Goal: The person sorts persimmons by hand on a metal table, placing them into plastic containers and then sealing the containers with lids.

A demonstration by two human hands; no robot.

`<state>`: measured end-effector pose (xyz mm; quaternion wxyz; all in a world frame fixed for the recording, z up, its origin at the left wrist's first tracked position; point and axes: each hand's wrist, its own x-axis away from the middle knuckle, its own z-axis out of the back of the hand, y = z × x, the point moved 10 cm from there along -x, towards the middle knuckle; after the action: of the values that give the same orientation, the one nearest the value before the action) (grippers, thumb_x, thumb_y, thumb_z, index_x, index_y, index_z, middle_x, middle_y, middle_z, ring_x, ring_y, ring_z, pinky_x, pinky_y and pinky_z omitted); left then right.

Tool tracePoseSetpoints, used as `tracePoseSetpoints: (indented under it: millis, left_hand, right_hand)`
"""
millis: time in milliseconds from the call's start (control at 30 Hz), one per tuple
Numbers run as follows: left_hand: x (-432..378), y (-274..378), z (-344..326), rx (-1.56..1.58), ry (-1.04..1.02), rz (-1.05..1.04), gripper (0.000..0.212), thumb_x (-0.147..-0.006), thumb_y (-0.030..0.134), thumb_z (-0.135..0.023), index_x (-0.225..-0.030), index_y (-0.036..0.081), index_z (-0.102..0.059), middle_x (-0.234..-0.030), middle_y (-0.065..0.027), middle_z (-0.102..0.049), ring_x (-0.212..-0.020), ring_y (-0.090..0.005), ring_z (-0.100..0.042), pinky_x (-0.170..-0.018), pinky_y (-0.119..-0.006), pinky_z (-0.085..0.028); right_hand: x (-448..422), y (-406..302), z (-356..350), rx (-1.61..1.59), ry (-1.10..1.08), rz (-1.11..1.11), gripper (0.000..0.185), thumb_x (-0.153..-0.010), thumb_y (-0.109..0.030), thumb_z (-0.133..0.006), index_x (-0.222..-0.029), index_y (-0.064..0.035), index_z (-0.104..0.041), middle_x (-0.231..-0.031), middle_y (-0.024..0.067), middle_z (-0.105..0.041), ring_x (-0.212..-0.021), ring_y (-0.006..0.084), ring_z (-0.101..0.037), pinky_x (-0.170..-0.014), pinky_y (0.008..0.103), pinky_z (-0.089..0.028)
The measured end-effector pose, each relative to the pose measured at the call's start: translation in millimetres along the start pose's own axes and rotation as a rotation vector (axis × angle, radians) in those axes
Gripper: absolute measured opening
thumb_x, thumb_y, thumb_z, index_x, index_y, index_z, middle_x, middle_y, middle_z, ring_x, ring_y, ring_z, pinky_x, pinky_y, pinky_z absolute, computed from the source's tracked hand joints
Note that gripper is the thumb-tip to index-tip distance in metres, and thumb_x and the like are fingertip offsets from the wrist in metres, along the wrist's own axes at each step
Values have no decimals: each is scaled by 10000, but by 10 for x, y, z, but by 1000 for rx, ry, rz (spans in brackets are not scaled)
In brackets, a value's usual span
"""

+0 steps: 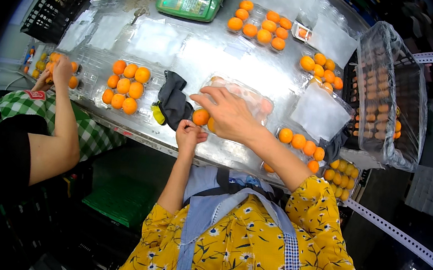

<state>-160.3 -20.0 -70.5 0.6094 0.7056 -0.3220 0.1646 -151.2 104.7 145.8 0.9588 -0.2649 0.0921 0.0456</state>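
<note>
Over a clear plastic fruit box near the table's front edge, my right hand (230,114) is spread with its fingers apart. Beneath its palm an orange citrus fruit (201,116) shows, with part of another beside it. More fruit shows faintly through a cloudy plastic sheet or lid (240,94) behind the hand. My left hand (189,138) sits at the near left of these fruits with curled fingers; whether it pinches the box's edge is hidden. A dark grey cloth or glove (174,99) with a yellow-green part lies just left of the hands.
Open boxes of oranges (124,85) stand left, behind (264,35) and right (299,141). A green scale (188,4) is at the back. Wrapped crate of fruit (379,96) stands right. A co-worker's arm (59,106) handles fruit at left. Stacked clear lids (155,39) lie behind.
</note>
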Motion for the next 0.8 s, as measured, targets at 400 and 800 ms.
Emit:
tracePoseSetpoints:
  millis: [400, 800]
  left_hand:
    - [51, 47, 69, -81, 46, -33, 177, -762, -46, -505, -859, 72, -417, -676, -111, -572, -497, -193, -595, -451, -287, -533]
    - [752, 681, -487, -1031, -274, -352, 367, -765, 257, -668, -994, -8, -557, -683, -137, -633, -540, -181, -610, -514, -294, -464]
  right_hand:
    - [53, 185, 523, -24, 232, 105, 461, -667, 45, -560, -1110, -83, -557, -1114, 86, -557, -971, 269, -576, -772, 351, -509]
    - [133, -49, 134, -131, 155, 133, 395, -672, -16, -614, -1062, -74, -575, -1092, 88, -564, -929, 262, -583, -738, 336, -502]
